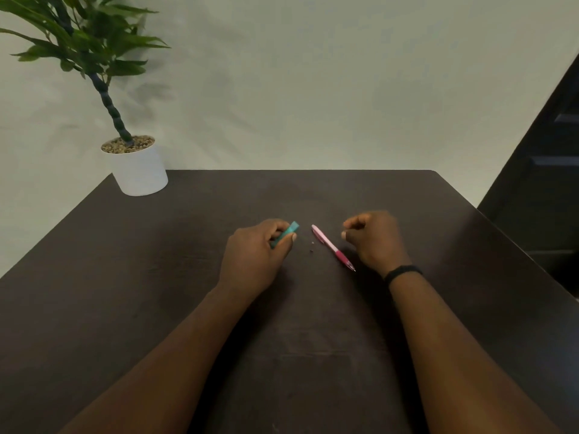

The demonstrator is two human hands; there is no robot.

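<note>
My left hand (255, 249) grips a small teal case (287, 232) between thumb and fingers, its far end sticking out toward the right. A pink pen (332, 246) lies on the dark table (156, 261) between my hands, tip pointing toward me and to the right. A tiny dark piece (312, 247) lies on the table just left of the pen. My right hand (374, 238) hovers right of the pen with its fingers curled; it is slightly blurred, and I see nothing held in it. A black band sits on my right wrist.
A white pot (139, 170) with a leafy green plant stands at the table's far left corner. A pale wall runs behind the table. Dark furniture (545, 170) rises beyond the table's right edge.
</note>
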